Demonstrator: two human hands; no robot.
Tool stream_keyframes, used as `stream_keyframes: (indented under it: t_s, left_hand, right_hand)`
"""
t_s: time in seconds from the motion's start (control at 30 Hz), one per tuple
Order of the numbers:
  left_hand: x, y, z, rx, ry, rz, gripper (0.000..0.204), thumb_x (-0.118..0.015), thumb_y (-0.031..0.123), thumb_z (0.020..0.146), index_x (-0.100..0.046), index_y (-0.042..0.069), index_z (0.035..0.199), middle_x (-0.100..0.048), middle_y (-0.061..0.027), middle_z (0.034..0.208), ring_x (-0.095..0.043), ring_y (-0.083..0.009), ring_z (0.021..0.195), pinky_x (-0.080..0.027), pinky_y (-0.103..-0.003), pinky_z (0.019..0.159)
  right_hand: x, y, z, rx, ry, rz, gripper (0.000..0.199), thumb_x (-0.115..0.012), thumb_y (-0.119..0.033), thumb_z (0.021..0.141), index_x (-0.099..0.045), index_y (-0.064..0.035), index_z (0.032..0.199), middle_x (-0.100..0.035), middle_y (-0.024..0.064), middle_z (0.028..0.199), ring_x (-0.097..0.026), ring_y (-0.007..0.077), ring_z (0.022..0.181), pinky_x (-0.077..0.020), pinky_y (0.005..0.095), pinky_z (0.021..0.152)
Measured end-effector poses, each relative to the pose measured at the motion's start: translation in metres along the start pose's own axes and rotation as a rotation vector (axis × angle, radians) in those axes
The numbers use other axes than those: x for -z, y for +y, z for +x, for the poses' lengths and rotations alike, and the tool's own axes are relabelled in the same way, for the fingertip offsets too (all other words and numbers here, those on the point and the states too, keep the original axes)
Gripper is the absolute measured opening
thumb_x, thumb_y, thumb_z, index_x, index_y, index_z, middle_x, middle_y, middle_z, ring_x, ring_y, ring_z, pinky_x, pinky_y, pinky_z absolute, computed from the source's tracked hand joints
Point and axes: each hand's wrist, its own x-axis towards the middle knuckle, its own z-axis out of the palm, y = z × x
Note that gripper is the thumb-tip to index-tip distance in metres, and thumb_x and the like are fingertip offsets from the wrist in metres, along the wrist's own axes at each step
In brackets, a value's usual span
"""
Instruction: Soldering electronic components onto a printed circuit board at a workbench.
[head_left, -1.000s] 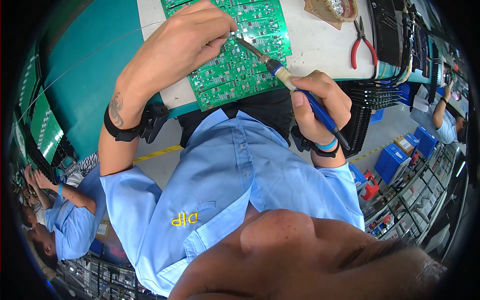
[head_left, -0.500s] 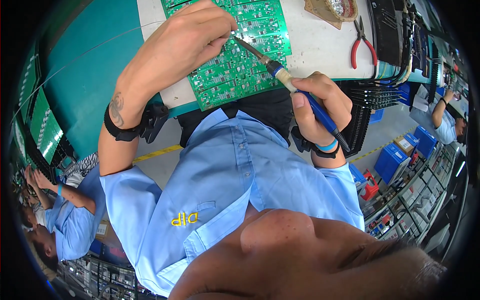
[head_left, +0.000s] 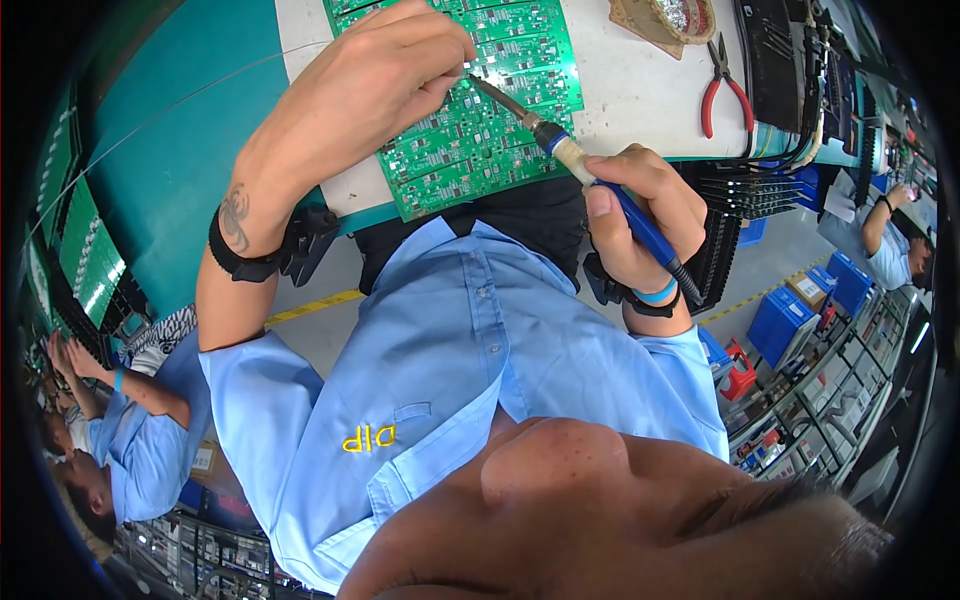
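A green circuit board panel [head_left: 450, 150], covered with small components, lies on a white mat at the table's near edge. Over its left part, my left hand [head_left: 375, 80] is closed, thumb and fingers pinched around a thin solder wire [head_left: 200, 90] that trails off leftward; the pinched end is mostly hidden. Gripped in my right hand [head_left: 650, 215] is a soldering iron [head_left: 630, 215] with a blue handle, slanting up and left. Its tip reaches the board just beside my left fingertips; whether it touches a joint is too small to tell.
Red-handled pliers [head_left: 725, 90] lie on the white mat [head_left: 625, 110] at the right. Beyond them sit a round tip-cleaning holder [head_left: 680, 15] and a dark tool rack [head_left: 770, 70] with cables. More green boards [head_left: 92, 245] stand in racks at far left. Co-workers sit on both sides.
Both my hands, the iron and the board stay almost exactly in place. At the far right, a co-worker's hand has shifted slightly.
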Motion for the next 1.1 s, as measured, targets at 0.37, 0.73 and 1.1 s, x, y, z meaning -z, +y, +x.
stream_keyframes:
  t_s: [0.37, 0.73, 1.1]
  left_hand:
    - [0.0003, 0.0004, -0.0010, 0.010, -0.002, -0.010, 0.014, -0.072, -0.004, 0.086, -0.063, -0.001, 0.096, -0.070, -0.0083, 0.107, -0.064, -0.0276, 0.099, -0.054, -0.038, 0.086]
    - [-0.0019, 0.0017, -0.0009, 0.009, 0.019, -0.005, 0.014, -0.072, -0.003, 0.088, -0.064, -0.001, 0.099, -0.070, -0.0080, 0.106, -0.064, -0.0271, 0.099, -0.054, -0.038, 0.086]
    - [-0.0030, 0.0027, -0.0020, 0.006, 0.011, 0.002, 0.014, -0.073, -0.003, 0.088, -0.064, -0.001, 0.098, -0.070, -0.0080, 0.106, -0.065, -0.0273, 0.100, -0.055, -0.039, 0.087]
  right_hand:
    - [0.0045, 0.0015, -0.0012, 0.021, 0.026, 0.012, 0.017, -0.072, -0.001, 0.088, -0.071, 0.0081, 0.101, -0.070, 0.0145, 0.081, -0.060, 0.0172, 0.065, -0.0440, 0.0276, 0.059]
    - [0.0029, -0.0018, 0.0014, -0.021, -0.020, 0.018, 0.017, -0.074, -0.004, 0.090, -0.071, 0.0078, 0.101, -0.069, 0.0135, 0.079, -0.060, 0.0164, 0.064, -0.0431, 0.0270, 0.059]
    - [0.0025, -0.0021, 0.0004, -0.015, -0.013, 0.012, 0.016, -0.073, -0.004, 0.090, -0.071, 0.0074, 0.101, -0.068, 0.0126, 0.079, -0.058, 0.0157, 0.064, -0.0424, 0.0266, 0.058]
